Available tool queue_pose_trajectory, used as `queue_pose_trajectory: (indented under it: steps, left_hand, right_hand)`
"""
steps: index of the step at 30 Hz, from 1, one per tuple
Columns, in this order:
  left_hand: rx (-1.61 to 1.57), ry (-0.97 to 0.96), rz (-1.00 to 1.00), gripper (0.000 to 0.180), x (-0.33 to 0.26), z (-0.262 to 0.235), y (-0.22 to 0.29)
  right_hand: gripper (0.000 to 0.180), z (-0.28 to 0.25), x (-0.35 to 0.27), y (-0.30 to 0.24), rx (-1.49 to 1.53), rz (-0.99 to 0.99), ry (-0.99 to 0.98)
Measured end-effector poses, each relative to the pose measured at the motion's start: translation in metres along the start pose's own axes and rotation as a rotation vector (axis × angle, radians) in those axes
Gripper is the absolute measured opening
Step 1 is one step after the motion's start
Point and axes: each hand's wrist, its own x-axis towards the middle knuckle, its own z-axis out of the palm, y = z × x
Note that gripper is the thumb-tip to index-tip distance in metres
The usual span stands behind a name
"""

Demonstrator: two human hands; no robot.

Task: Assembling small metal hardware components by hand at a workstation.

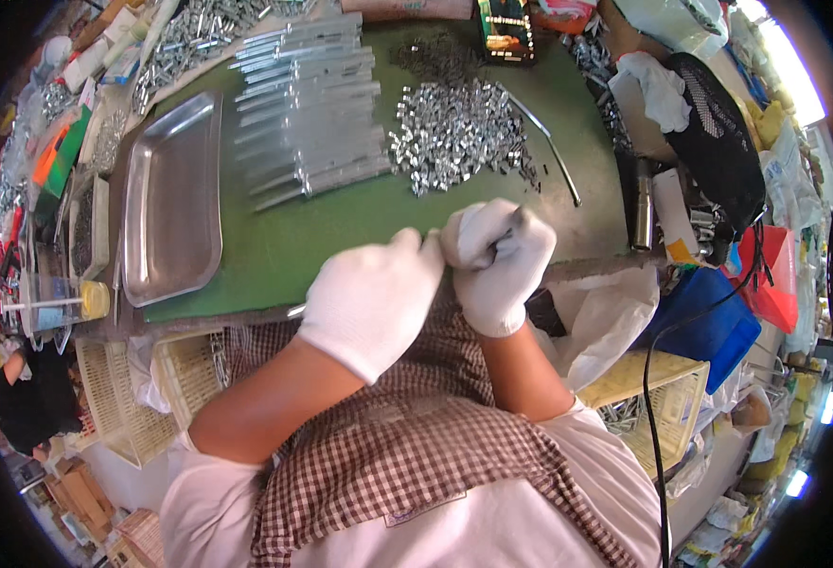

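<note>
My two hands, in white knit gloves, meet in front of my body at the near edge of a green work surface (274, 256). Closed, my left hand (374, 298) grips a slim silver metal rod (295, 310), whose end sticks out on its left side; the rest is hidden by the glove. My right hand (502, 260) is curled up against the left fingertips, a dark spot showing at its top; what it holds cannot be made out. Beyond them lie a heap of small silver metal sleeves (459, 133) and a row of silver rods (312, 114).
An empty steel tray (172, 199) lies at the left. A thin bent metal bar (551, 151) rests right of the heap, with small black parts (435, 57) behind it. A black mesh bag (715, 133) and a blue bin (705, 327) are at the right; a cable (658, 417) hangs down there.
</note>
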Motion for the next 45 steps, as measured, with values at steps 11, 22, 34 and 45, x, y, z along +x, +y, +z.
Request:
queue_pose_trajectory:
  steps: [11, 22, 34, 45]
  left_hand:
    - [-0.109, 0.245, -0.101, 0.035, -0.041, 0.006, -0.022]
    - [-0.016, 0.268, -0.695, 0.029, -0.261, 0.029, -0.101]
    - [0.191, 0.561, -0.022, 0.07, 0.07, 0.005, -0.101]
    - [0.212, 0.373, -0.148, 0.075, 0.052, 0.017, -0.095]
  right_hand:
    - [0.053, -0.011, 0.016, -0.013, 0.425, 0.132, 0.056]
    - [0.025, -0.006, 0.019, -0.003, 0.263, 0.108, 0.078]
    - [0.034, 0.002, 0.012, -0.007, -0.1, 0.174, 0.033]
    - [0.032, 0.0, 0.008, -0.013, -0.189, 0.223, 0.006]
